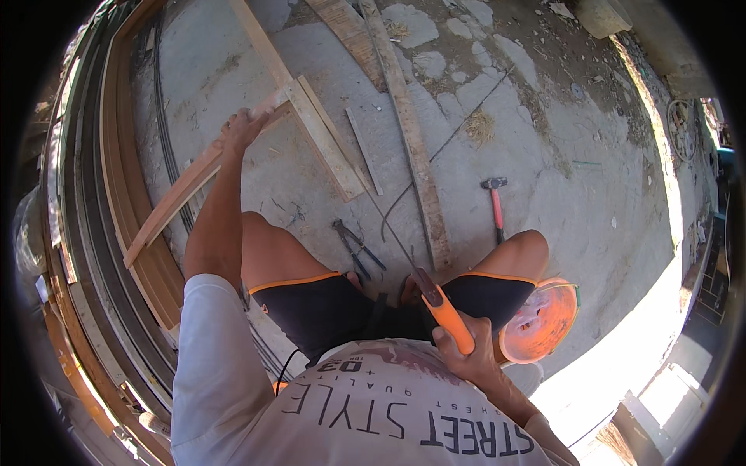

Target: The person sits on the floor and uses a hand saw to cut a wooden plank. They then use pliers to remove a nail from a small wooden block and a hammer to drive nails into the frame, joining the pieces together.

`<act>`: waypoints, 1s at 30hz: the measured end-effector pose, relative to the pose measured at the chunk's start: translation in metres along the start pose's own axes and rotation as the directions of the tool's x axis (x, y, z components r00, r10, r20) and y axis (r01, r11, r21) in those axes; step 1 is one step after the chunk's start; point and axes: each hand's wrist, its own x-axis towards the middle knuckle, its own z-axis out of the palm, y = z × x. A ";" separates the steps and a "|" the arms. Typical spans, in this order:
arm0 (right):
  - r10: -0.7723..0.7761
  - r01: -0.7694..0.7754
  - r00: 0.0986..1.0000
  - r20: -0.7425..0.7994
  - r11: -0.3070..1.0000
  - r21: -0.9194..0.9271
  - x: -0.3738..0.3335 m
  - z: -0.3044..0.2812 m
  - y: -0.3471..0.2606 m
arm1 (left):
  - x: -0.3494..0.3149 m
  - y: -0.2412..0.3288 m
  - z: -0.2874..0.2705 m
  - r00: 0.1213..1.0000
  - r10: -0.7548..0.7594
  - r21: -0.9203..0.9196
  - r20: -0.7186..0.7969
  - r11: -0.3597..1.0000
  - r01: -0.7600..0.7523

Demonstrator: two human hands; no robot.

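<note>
My right hand [470, 342] is wrapped round the orange handle of a handsaw [451, 320], close in front of my shirt. Its thin blade appears nearly edge-on and points away to the upper left, toward the end of a pale wooden beam [322, 144]. Whether the blade touches the wood I cannot tell. My left arm reaches forward, and my left hand [244, 130] grips a reddish wooden board [186, 180]. That board meets the beam at a corner, where another length of wood [260, 43] runs off to the far side.
Pincers [357, 247] lie between my legs. A hammer [496, 206] rests by my right knee, beside an orange bucket [540, 322]. A long plank [408, 132] and a thin strip [364, 151] lie on the concrete. Stacked boards and a wooden frame [116, 163] line the left side.
</note>
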 end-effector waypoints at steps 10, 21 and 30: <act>0.030 -0.029 1.000 -0.009 0.991 0.132 0.116 0.036 -0.024 | 0.035 -0.016 0.010 0.995 0.097 -0.003 0.003 0.995 -0.097; -0.046 0.047 0.998 -0.043 0.999 0.015 -0.012 0.003 0.007 | 0.014 -0.004 0.009 0.998 0.057 -0.025 -0.040 0.998 -0.058; 0.013 -0.012 1.000 -0.013 0.998 0.066 0.046 0.029 0.009 | 0.026 -0.014 0.015 0.996 0.067 -0.004 -0.053 0.998 -0.067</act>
